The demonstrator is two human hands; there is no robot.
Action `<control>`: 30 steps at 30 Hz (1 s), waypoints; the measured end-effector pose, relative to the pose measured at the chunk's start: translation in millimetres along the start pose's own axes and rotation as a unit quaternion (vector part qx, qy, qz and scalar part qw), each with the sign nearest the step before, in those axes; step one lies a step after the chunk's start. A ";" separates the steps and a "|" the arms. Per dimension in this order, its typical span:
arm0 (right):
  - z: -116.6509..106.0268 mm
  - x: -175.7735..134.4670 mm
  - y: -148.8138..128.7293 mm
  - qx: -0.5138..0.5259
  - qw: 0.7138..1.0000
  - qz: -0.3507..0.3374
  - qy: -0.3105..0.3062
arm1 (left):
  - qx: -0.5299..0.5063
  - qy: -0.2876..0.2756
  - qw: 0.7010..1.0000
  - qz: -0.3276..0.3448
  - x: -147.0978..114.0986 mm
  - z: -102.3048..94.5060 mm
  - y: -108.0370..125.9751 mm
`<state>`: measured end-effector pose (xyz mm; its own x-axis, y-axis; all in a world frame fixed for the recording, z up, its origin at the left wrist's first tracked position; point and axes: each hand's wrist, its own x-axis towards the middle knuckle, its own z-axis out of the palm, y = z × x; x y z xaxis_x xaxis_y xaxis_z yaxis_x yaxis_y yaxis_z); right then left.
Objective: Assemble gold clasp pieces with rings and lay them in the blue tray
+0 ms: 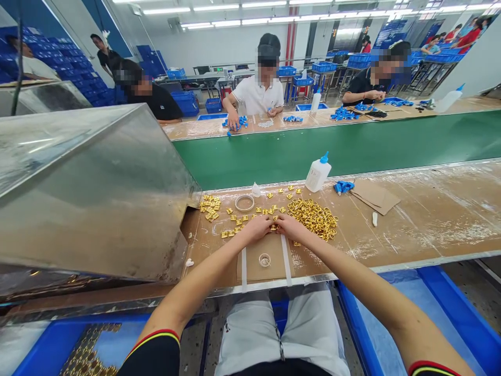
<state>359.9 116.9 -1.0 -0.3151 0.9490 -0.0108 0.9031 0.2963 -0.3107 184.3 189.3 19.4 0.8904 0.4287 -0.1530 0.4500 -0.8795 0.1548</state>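
My left hand [258, 228] and my right hand [289, 227] meet above the far edge of a brown cardboard sheet [253, 261]. Their fingers are closed around a small gold-coloured piece [273, 227], mostly hidden by the fingertips. Right beside my right hand lies a heap of gold-coloured rings [313, 216]. Square gold-coloured pieces [238, 222] are scattered to the left and beyond my hands, with a cluster of them [211, 206] farther left. On the cardboard, held by two white tape strips, sits a small round clear cup [264, 260].
A tape roll [245, 202], a small white nozzle-topped container [255, 189] and a white squeeze bottle [318, 173] stand at the back. Blue pieces [343, 187] and cardboard [376, 196] lie right. A metal housing [97, 203] borders the left. Co-workers sit beyond the green belt [274, 156].
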 end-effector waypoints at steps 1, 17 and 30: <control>0.1 0.3 0.3 0.001 1.000 0.003 -0.002 | 0.000 0.001 1.000 0.003 0.6 0.6 -0.2; -7.9 3.5 6.8 0.055 0.998 -0.041 0.014 | -0.015 0.008 0.999 0.048 5.6 2.7 -4.2; -25.7 3.0 3.8 0.053 0.995 -0.058 0.060 | 0.006 0.028 1.000 0.014 6.2 -17.0 0.6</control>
<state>369.9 123.6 22.3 -0.3720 0.9171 0.1432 0.8247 0.3974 -0.4024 191.3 194.9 35.2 0.9050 0.4148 -0.0946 0.4248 -0.8934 0.1459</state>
